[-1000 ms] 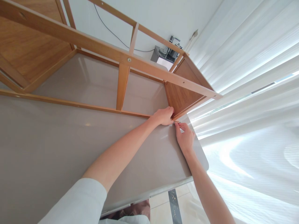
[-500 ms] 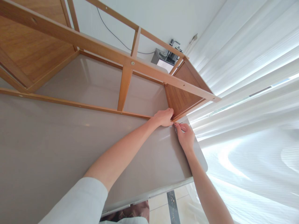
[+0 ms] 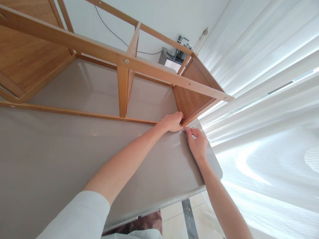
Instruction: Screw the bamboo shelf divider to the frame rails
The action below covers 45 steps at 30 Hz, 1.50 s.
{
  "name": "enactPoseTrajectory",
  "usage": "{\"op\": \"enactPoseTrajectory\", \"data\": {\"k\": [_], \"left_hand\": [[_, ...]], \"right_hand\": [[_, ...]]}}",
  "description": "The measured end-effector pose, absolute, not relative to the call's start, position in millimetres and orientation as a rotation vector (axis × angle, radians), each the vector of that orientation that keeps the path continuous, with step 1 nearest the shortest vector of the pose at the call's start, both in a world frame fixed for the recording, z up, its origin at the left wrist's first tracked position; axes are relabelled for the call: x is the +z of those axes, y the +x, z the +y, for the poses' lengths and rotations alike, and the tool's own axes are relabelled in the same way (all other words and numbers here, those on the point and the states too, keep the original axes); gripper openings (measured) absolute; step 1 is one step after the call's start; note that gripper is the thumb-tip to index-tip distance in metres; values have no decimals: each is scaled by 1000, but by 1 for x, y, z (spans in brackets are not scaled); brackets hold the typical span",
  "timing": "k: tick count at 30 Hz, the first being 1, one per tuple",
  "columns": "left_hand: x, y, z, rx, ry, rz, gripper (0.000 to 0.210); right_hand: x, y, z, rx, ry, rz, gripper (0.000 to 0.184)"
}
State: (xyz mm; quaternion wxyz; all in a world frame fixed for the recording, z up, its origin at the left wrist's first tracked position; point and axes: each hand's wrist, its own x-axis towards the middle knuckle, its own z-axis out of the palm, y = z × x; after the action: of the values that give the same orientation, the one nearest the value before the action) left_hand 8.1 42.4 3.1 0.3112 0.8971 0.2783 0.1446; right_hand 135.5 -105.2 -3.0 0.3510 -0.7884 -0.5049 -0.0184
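A long wooden frame (image 3: 154, 73), like a shelf or rack, rests on the grey tabletop (image 3: 74, 149). My left hand (image 3: 171, 122) is closed around its lower right corner, at the foot of the slatless end panel (image 3: 188, 100). Just right of that corner, my right hand (image 3: 198, 142) pinches a thin metal hex key (image 3: 191, 127) between thumb and fingers. The key's tip lies close by the corner joint; whether it sits in a screw is too small to tell. Part of the corner is hidden behind my left fingers.
White curtains (image 3: 269, 139) hang along the table's right edge. Behind the frame, a small dark stand (image 3: 164, 56) carries a kettle and a tap-like fixture, with a black cable (image 3: 112, 31) along the wall. Another wooden panel (image 3: 32, 49) fills the frame's left end.
The view has shifted slightly, so the frame appears a little further left and higher. Both hands stay at the same corner, and the hex key is still in my right fingers.
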Motion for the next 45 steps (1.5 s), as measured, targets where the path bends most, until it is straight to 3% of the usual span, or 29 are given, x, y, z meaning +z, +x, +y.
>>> {"op": "enactPoseTrajectory", "data": {"k": [45], "left_hand": [[6, 7, 45, 335, 2356, 679, 46]], "right_hand": [[-12, 134, -106, -541, -1983, -1786, 27]]}}
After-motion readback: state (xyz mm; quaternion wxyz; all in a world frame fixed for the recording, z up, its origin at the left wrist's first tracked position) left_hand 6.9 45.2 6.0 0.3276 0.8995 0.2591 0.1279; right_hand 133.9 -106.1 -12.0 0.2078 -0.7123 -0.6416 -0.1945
